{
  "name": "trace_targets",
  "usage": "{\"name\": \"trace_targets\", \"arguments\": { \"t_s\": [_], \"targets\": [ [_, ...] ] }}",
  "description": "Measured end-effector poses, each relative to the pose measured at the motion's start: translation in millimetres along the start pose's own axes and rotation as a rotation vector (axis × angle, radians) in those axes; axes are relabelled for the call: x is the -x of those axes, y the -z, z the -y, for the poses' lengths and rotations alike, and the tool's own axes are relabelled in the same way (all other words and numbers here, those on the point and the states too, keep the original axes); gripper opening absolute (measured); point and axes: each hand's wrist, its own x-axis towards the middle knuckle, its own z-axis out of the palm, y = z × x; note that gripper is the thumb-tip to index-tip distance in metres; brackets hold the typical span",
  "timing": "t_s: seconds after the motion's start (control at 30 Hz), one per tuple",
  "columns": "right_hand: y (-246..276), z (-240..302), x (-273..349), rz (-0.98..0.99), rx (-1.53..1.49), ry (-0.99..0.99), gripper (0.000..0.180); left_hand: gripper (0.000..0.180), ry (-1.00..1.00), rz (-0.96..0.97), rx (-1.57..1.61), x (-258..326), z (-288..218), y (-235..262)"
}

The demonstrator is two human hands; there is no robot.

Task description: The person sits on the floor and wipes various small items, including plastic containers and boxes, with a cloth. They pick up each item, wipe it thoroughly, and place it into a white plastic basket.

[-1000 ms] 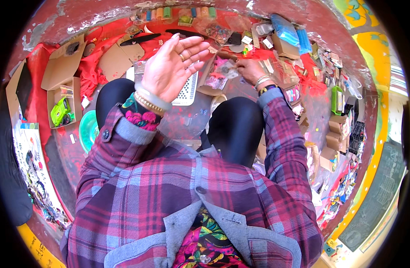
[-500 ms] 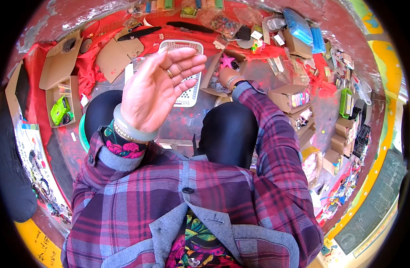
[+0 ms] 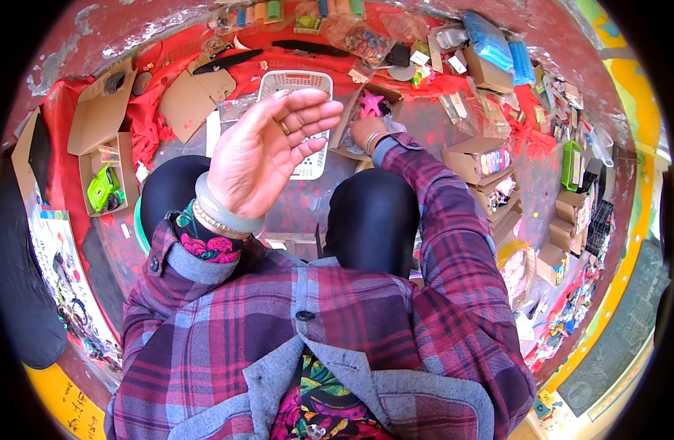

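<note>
Raised in front of the chest, the left hand (image 3: 267, 150) was empty, its fingers loosely together and slightly curled, palm turned inward, with a ring on one finger and a pale green bangle (image 3: 223, 209) and beaded bracelets at the wrist. Farther out, the right hand (image 3: 368, 132) reached down to the open cardboard box (image 3: 352, 121) on the floor, just beside a pink star-shaped toy (image 3: 371, 104); whether its fingers pinched anything could not be told, as the back of the hand hid them. Behind the left hand lay a white plastic basket (image 3: 304, 84), partly covered by it, on the red cloth (image 3: 143, 121) between the knees and the wall.

Judging by the reach, the step in hand seemed to be picking a small item out of that box. The next move would call for a firm pinch by the right fingers and a free left hand brought down to receive or steady the piece.

Around lay flat cardboard pieces (image 3: 183, 99), a box holding a green toy car (image 3: 101, 187), and blue packets (image 3: 491, 40)
</note>
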Motion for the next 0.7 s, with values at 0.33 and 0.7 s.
{"name": "trace_targets", "arguments": {
  "t_s": [0.33, 0.7],
  "targets": [
    [60.7, -17.9, 55.8, -0.161, -0.193, -0.14, 0.022, 0.04, 0.015, -0.012, -0.046, -7.5, 7.9, 3.1],
    [-46.2, -99.3, 283.4, -0.241, -0.982, -0.438, 0.018, 0.04, 0.059, 0.084, -0.111, -8.1, 19.4, 6.3]
  ]
}}
